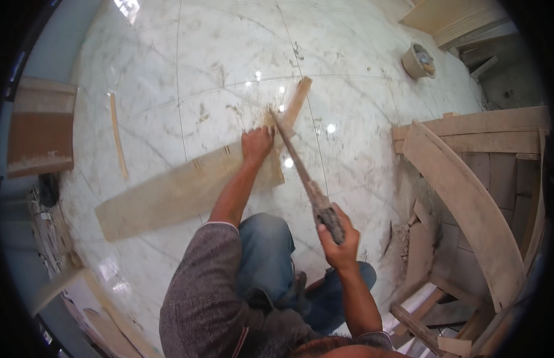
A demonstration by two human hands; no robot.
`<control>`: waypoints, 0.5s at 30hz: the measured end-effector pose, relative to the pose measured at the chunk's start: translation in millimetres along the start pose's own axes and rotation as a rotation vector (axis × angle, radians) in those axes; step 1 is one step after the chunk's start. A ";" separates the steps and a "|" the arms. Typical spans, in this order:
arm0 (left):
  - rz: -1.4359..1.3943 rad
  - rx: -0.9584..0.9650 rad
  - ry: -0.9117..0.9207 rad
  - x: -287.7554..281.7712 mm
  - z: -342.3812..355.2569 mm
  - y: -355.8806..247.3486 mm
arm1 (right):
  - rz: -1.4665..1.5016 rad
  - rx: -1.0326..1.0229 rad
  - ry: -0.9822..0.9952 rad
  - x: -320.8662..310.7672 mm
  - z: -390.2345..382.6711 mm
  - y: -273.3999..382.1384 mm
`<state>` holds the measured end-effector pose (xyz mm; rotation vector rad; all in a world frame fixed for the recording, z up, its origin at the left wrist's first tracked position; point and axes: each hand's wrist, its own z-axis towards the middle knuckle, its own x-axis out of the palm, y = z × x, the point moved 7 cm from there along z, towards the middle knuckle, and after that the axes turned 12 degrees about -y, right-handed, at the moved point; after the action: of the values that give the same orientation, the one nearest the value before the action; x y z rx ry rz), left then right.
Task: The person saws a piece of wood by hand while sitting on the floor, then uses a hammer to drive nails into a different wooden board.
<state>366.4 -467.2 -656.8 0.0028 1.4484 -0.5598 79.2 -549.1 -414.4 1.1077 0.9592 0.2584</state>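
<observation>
A long pale wooden board [169, 194] lies flat on the marble floor [229, 53]. My left hand [256, 145] presses down on its right end, fingers spread. My right hand [336, 235] grips the handle of a hand saw [298, 161], whose blade runs up and left to the board's end beside my left hand. A narrow wooden strip [296, 106] lies angled past the saw's tip. Sawdust lies around the cut. My knees in blue jeans [265, 250] are below the board.
A curved wooden frame [468, 203] with planks stands at the right. A small bucket [418, 59] sits at the upper right. A thin wood slat [117, 134] lies on the floor at left, and a brown box-like piece [41, 128] at the far left.
</observation>
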 end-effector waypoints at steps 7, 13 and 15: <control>-0.022 -0.003 -0.107 2.8 -9.3 8.9 | 0.012 0.084 -0.002 -24.8 -9.5 5.1; -0.023 -0.012 -0.011 0.3 -9.6 5.7 | -0.022 0.080 0.055 -11.2 -25.0 -16.0; -0.019 -0.008 -0.013 -0.1 -8.9 6.7 | -0.038 0.044 0.068 -9.8 -27.3 -15.2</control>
<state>360.6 -458.4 -660.2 -0.0207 1.4389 -0.5687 48.5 -544.7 -425.1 1.1254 1.0496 0.2470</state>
